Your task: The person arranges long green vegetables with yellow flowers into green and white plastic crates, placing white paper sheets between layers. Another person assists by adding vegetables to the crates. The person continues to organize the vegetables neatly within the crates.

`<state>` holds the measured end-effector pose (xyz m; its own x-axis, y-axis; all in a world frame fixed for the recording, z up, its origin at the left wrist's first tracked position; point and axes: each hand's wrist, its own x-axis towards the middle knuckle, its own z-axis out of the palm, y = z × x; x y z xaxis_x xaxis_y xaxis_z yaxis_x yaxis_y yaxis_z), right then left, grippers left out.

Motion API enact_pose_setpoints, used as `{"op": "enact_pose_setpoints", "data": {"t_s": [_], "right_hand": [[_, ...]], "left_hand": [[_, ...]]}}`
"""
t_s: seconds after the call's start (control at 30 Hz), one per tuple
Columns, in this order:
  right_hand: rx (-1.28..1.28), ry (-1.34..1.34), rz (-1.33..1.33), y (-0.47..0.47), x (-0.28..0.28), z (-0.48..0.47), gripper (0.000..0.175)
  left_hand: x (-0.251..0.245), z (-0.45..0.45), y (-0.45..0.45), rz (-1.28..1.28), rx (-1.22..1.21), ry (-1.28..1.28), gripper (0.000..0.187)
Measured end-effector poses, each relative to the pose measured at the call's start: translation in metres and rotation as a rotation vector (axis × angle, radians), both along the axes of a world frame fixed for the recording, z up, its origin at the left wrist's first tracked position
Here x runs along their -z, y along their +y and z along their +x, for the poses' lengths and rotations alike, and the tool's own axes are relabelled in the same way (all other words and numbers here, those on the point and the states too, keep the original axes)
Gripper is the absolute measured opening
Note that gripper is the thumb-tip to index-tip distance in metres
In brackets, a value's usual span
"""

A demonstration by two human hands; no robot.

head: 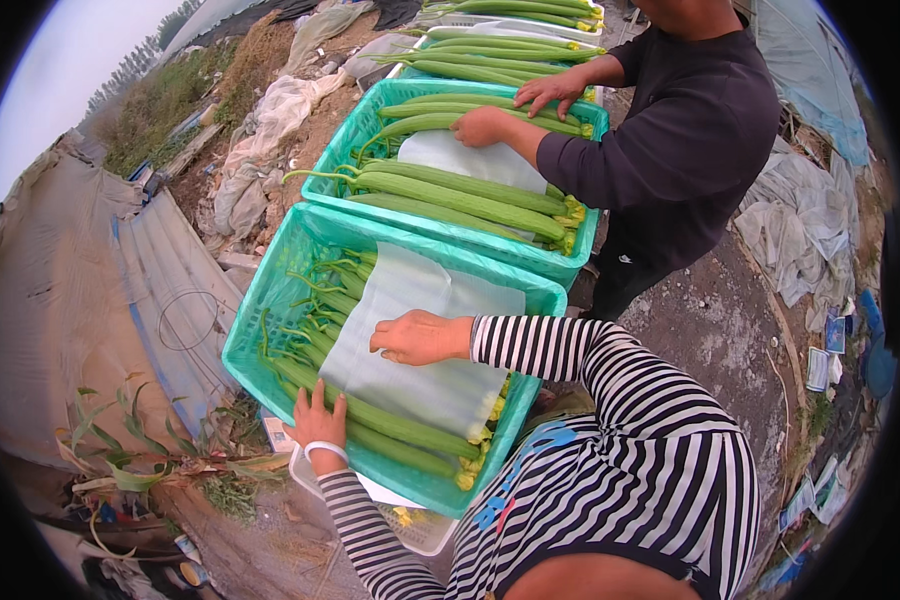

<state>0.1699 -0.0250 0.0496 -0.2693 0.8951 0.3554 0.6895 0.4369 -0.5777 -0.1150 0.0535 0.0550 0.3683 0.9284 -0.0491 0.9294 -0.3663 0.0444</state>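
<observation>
My left hand (319, 421), with a white bracelet at the wrist, lies with its fingers apart over the near-left edge of a green plastic crate (551, 301), fingertips against a luffa gourd (390, 424). Above a thin white sheet (420, 386), my right hand (420, 337) has curled fingers; whether it pinches the sheet cannot be told. The sheet covers the middle of several luffas, whose stems show at the left and yellow blossoms (465, 480) at the right. A second luffa (401, 448) lies along the crate's near side.
A co-worker in a dark top (667, 112) has both hands over luffas in the adjoining green crate (319, 169). More luffas (495, 54) fill crates beyond. Below my crate is a white crate (420, 529). Crumpled plastic film (795, 217) lies on the ground at the right.
</observation>
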Motion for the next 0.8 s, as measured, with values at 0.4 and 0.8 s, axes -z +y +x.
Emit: {"op": "enact_pose_setpoints", "data": {"t_s": [0.4, 0.8], "right_hand": [[-0.125, -0.096, -0.053, -0.005, 0.003, -0.013, 0.035], [-0.372, -0.087, 0.032, -0.027, 0.009, -0.047, 0.034]], "left_hand": [[0.001, -0.002, 0.002, -0.019, -0.027, -0.011, 0.058], [0.012, -0.011, 0.011, -0.019, 0.012, -0.066, 0.061]]}}
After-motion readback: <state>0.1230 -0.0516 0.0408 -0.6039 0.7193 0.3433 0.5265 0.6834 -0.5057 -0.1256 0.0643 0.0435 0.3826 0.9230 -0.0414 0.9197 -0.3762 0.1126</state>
